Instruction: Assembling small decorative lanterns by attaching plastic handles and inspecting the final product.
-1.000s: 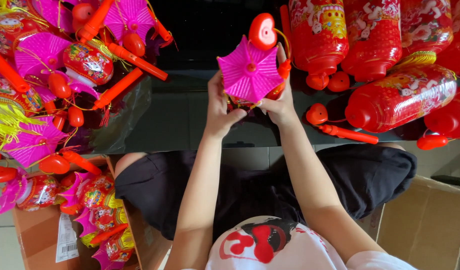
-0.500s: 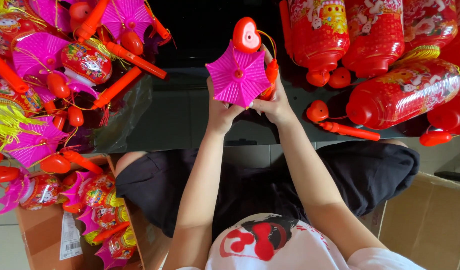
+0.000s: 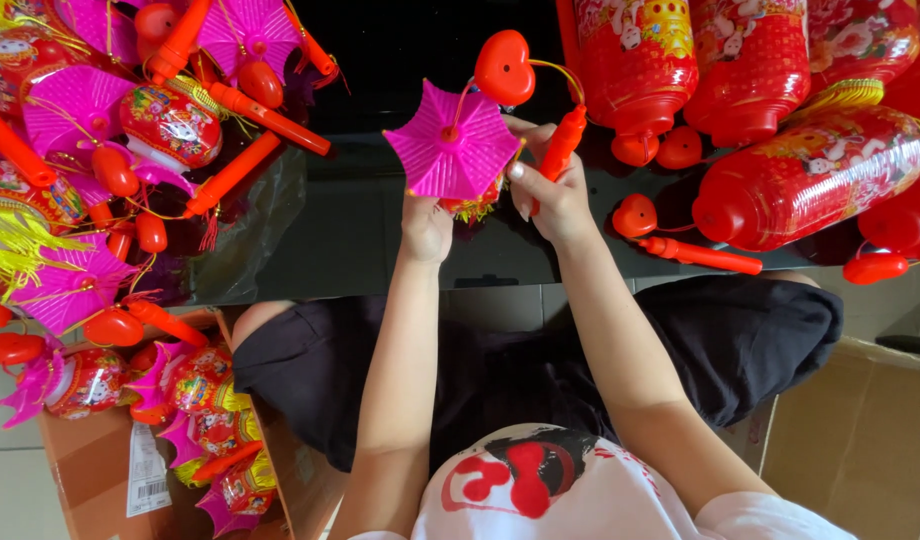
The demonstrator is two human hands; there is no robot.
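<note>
Both my hands hold one toy lantern up over the dark table. Its pink star-shaped cap [image 3: 452, 143] faces me and hides most of the body below. My left hand [image 3: 426, 226] grips the lantern from underneath. My right hand [image 3: 550, 192] clasps its orange handle stick [image 3: 563, 143], from which a thin cord runs to a red heart-shaped piece [image 3: 504, 66] above the cap. A yellow tassel shows just under the cap.
A heap of similar lanterns [image 3: 130, 130] with pink caps and orange sticks lies at left. Large red cylinder lanterns [image 3: 800, 180] lie at right. A cardboard box [image 3: 90, 470] with more lanterns stands at lower left, another box [image 3: 860, 440] at lower right.
The lantern has shifted left and a little up with both hands. The red heart piece now sits above the cap's right side.
</note>
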